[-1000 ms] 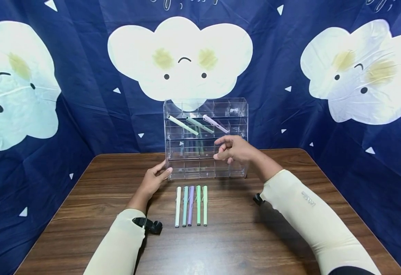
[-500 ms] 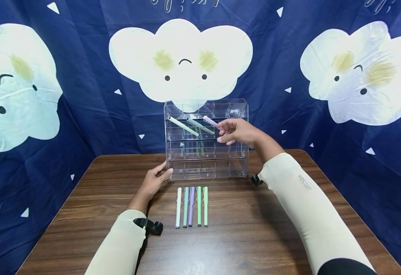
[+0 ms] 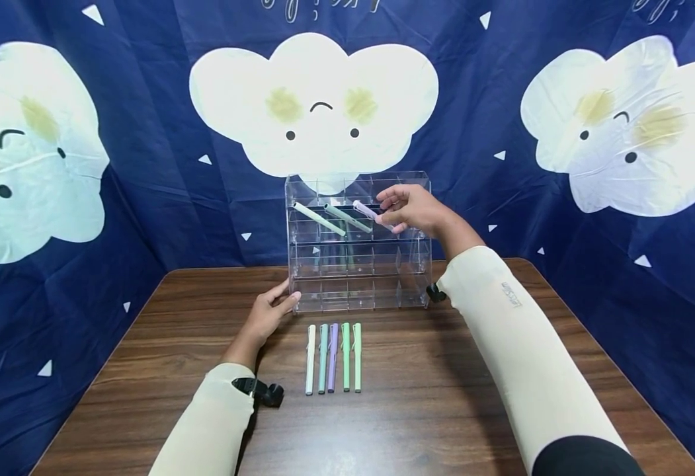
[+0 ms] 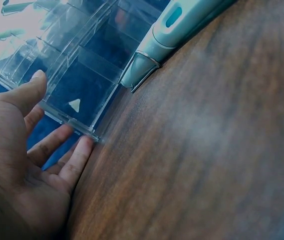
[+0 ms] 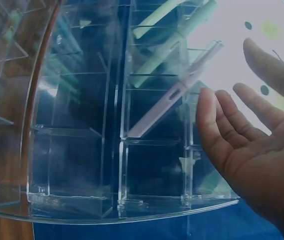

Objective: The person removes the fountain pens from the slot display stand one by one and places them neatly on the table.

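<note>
A clear acrylic rack [image 3: 360,276] with several rows of compartments stands on the table. My left hand [image 3: 266,313] rests at its lower left corner, thumb over the front edge; the left wrist view shows the fingers loosely extended, touching the base. Across the second row from the top lean a pale cream-green pen [image 3: 319,219], a grey-green pen [image 3: 347,217] and a lilac pen [image 5: 164,104]. My right hand [image 3: 412,208] hovers before that row beside the lilac pen. In the right wrist view its relaxed fingers are apart from the pen and hold nothing.
Several capped pens lie side by side before the rack: white [image 3: 310,360], teal [image 3: 323,360], purple [image 3: 332,357], green [image 3: 346,357] and light green [image 3: 357,357]. A blue cloth with white clouds [image 3: 314,99] hangs behind the wooden table [image 3: 418,410].
My right hand has risen from in front of the lower rows to the second row, near the lilac pen's lower end. The left hand stays at the rack's corner.
</note>
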`<state>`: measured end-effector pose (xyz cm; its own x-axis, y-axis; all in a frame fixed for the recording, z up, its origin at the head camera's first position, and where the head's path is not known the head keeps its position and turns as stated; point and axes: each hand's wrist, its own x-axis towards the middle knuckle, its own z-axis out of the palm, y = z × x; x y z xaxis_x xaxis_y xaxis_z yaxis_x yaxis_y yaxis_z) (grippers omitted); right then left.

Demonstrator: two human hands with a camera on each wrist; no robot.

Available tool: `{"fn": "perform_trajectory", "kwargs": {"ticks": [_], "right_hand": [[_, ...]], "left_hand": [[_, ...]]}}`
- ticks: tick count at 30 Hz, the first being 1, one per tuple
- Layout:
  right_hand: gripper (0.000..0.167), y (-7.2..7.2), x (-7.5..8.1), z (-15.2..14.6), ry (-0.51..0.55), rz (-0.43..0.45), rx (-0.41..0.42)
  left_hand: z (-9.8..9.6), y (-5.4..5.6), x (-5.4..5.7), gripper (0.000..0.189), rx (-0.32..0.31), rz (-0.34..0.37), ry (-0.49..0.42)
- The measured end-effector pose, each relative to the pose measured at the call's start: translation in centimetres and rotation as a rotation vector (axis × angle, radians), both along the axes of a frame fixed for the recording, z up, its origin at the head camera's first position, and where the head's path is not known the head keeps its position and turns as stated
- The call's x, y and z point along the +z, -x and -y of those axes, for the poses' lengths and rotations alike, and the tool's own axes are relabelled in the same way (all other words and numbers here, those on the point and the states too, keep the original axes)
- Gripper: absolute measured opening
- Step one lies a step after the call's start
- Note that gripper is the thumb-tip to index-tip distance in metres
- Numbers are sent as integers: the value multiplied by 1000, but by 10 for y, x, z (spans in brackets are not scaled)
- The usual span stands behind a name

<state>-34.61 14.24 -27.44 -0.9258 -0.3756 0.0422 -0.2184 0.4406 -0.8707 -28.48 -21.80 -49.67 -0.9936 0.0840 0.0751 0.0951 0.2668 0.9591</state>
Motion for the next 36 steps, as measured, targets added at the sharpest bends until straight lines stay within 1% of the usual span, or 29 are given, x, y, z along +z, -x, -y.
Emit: {"fn": "perform_trajectory", "kwargs": {"ticks": [6, 8, 11, 14, 17, 18, 23, 31, 36], "right_hand": [[53, 5, -6, 10, -54, -65, -97], [50, 7, -8, 13, -58, -73, -121], [48, 8, -11, 16, -34, -45, -138], [48, 10, -14, 18, -9, -2, -137], [49, 12, -17, 20, -18, 21, -134], [49, 13, -18, 21, -24, 23, -137], [47, 16, -23, 27, -43, 27, -176], [39, 18, -29, 34, -39, 35, -230], [36, 18, -30, 37, -38, 37, -268]], "left_hand": [[0, 2, 0, 67, 7, -11, 5], [-1, 2, -1, 66, 11, -11, 4], [-1, 3, -1, 66, 15, -12, 9], [-1, 3, 0, 66, 15, -15, -10], [-1, 2, 1, 66, 12, -18, -25], [-2, 2, 1, 65, 13, -18, -35], [-2, 1, 2, 66, 20, -16, -27], [-2, 1, -2, 66, 18, 1, -24], [-3, 1, 0, 67, 19, 4, -18]]}}
